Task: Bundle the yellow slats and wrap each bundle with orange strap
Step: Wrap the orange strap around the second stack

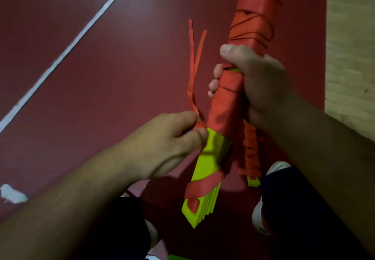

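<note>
Two hands on the bundle of yellow slats?

Yes, the right hand curls its fingers round the middle, over the orange strap wrapping, and holds it slanted above the red floor.

And the left hand?

Fingers pinch the loose strap ends, just beside the bare yellow.

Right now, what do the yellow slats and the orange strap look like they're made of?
Yellow slats: probably rigid plastic, smooth matte finish; uniform lime colour, crisp straight edges, thin flat layers at the stacked end. Orange strap: thin flexible tape, plastic or paper, cannot tell which; it creases, hugs the slats, and its loose ends curl.
</note>
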A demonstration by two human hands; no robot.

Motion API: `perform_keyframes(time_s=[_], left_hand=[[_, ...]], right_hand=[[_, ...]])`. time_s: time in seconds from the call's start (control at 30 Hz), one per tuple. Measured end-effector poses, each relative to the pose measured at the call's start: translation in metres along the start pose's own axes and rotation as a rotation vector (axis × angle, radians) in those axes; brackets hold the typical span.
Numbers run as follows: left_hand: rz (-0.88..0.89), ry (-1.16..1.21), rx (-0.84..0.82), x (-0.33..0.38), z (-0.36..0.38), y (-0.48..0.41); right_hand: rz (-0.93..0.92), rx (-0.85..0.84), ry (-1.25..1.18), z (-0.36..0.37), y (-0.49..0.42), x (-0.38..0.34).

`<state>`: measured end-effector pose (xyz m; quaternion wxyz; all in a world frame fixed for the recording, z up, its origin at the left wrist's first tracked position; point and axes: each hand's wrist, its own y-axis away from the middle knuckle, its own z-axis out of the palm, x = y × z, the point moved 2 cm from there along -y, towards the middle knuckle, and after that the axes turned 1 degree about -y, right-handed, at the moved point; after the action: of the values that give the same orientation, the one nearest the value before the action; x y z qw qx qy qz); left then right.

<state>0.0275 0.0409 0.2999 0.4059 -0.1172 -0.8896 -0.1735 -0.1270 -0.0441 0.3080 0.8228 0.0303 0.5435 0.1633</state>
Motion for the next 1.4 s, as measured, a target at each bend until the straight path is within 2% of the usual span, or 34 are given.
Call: perform_keyframes(time_s=[0.1,0.17,0.27,0.33,0.4,0.5,0.6,0.83,0.93,1.0,1.07,1.13,1.2,1.27,1.4], left_hand=[[-0.047,-0.314,0.074,0.009,0.006,0.0],[-0.084,-0.335,0.143,0.009,0.009,-0.001],[0.008,-0.338,0.182,0.004,0.012,-0.002],[0.069,-0.263,0.126,0.003,0.009,-0.002],[0.116,-0.089,0.019,0.004,0.007,-0.001],[0.216,0.057,-0.066,0.011,0.007,0.0],[0.225,0.132,-0.12,0.009,0.012,-0.002],[0.197,0.016,-0.218,-0.004,0.003,-0.004],[0.103,-0.083,-0.158,-0.006,0.009,-0.005],[0.102,-0.103,-0.119,-0.008,0.011,-0.006],[0.131,0.064,-0.136,-0.007,0.01,-0.005],[0.126,0.372,-0.19,-0.005,0.01,-0.003],[0.122,0.539,-0.237,0.002,0.01,-0.001],[0.127,0.473,-0.268,0.004,0.01,-0.002],[0.126,0.269,-0.222,0.002,0.002,-0.003]], right_hand=[[-0.092,0.046,0.083,0.003,-0.001,0.002],[-0.106,0.045,0.126,0.004,-0.001,0.004],[-0.066,0.002,0.151,0.003,0.001,0.007],[-0.066,0.003,0.166,0.003,0.002,0.006],[-0.051,-0.021,0.096,0.002,0.002,0.003],[0.089,-0.164,-0.099,0.001,0.005,-0.003],[0.144,-0.238,-0.103,0.002,0.009,-0.006],[0.014,-0.078,0.041,0.004,0.005,-0.002],[-0.018,0.017,0.113,0.004,0.004,0.006],[-0.013,0.014,0.122,0.004,0.005,0.008],[-0.004,-0.04,0.061,0.005,0.006,0.004],[0.046,-0.161,-0.034,0.005,0.007,-0.002],[0.137,-0.291,-0.108,0.005,0.008,-0.004],[0.2,-0.352,-0.169,0.007,0.01,0.0],[0.213,-0.284,-0.176,0.006,0.006,0.008]])
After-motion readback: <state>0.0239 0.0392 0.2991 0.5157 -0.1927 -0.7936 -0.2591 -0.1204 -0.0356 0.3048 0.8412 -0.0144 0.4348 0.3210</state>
